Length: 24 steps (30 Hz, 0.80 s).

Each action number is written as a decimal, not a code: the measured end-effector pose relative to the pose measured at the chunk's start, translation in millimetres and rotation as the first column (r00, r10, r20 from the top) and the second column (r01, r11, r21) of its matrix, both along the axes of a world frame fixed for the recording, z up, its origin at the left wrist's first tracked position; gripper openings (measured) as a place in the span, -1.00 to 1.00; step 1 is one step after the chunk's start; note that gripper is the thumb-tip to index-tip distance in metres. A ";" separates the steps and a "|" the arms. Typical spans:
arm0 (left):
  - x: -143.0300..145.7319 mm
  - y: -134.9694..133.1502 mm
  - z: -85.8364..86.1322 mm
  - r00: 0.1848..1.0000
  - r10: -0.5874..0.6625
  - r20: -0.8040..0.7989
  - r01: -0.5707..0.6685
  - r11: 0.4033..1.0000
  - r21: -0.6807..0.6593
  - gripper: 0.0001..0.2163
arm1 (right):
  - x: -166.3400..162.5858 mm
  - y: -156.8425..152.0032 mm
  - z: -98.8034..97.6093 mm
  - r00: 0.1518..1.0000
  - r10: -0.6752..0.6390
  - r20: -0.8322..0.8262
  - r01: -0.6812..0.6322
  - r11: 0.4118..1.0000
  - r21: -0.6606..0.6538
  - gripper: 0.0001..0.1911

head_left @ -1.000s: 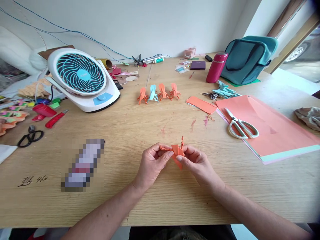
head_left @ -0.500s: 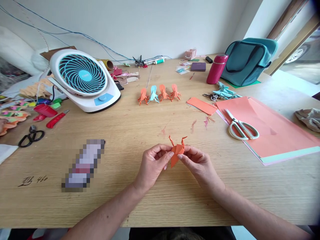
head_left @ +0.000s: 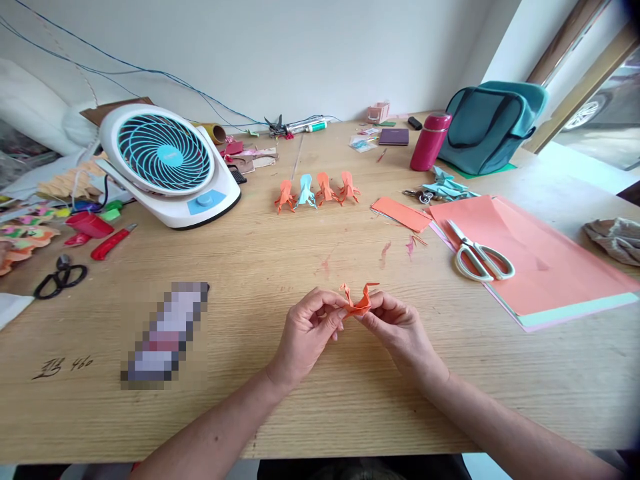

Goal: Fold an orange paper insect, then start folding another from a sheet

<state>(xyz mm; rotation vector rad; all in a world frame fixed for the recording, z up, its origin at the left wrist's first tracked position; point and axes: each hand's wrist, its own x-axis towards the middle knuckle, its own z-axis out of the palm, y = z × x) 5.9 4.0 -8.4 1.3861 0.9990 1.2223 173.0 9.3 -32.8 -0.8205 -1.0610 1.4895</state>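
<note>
Both my hands pinch a small orange folded paper figure [head_left: 358, 309] above the near middle of the table. Two thin, bent paper limbs stick up from it. The thumb and fingers of my left hand [head_left: 311, 328] grip its left side, while those of my right hand [head_left: 397, 328] grip the right. My fingertips hide part of its body. Farther back stands a row of several folded paper figures: orange ones [head_left: 327, 189] and a light blue one [head_left: 305, 191].
White-handled scissors [head_left: 483, 257] lie on large orange sheets [head_left: 545, 267] at right, near cut orange strips [head_left: 401, 212]. A fan [head_left: 170, 160], red cutter [head_left: 113, 244] and black scissors [head_left: 61, 277] are at left. A pink bottle [head_left: 430, 141] and teal bag [head_left: 493, 127] stand back right.
The paper figure has tilted in my fingers: its pointed flap hung down toward me before, and now its body shows nearly edge-on. Both hands keep their hold. The view has shifted slightly.
</note>
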 end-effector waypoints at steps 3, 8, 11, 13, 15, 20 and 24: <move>-0.5 -2.1 -1.5 1.000 -0.013 -0.011 0.013 1.000 0.011 -0.94 | 0.1 0.4 -1.4 1.000 0.002 -0.021 -0.003 0.999 -0.037 -0.82; 0.1 -2.2 -0.8 0.999 -0.039 0.020 0.041 0.995 -0.094 -0.92 | 0.1 0.2 -1.0 0.999 -0.049 0.015 0.049 0.999 -0.021 -0.82; 1.2 -1.8 0.3 0.999 -0.031 0.036 0.035 0.993 -0.116 -0.90 | 0.2 0.0 -0.3 0.998 -0.035 0.044 0.035 0.999 0.000 -0.83; 1.8 -2.6 -0.1 0.998 -0.028 0.054 0.033 0.994 -0.104 -0.91 | -0.4 -0.4 -0.5 0.999 -0.035 0.024 0.035 0.999 0.004 -0.82; 2.2 -3.9 -1.3 0.999 -0.004 0.054 0.009 0.997 -0.080 -0.91 | -1.3 -1.0 -1.3 1.000 -0.029 -0.005 0.029 1.000 0.011 -0.80; 0.6 -4.3 -2.9 0.998 0.051 -0.034 -0.051 0.999 0.010 -0.94 | -1.7 -4.2 -3.5 0.997 0.019 0.074 -0.026 0.996 0.091 -0.84; -1.4 -1.6 0.4 0.996 -0.016 -0.082 0.021 0.998 0.061 -0.95 | 2.0 -5.2 -3.2 0.991 0.029 0.134 -0.051 0.984 0.168 -0.83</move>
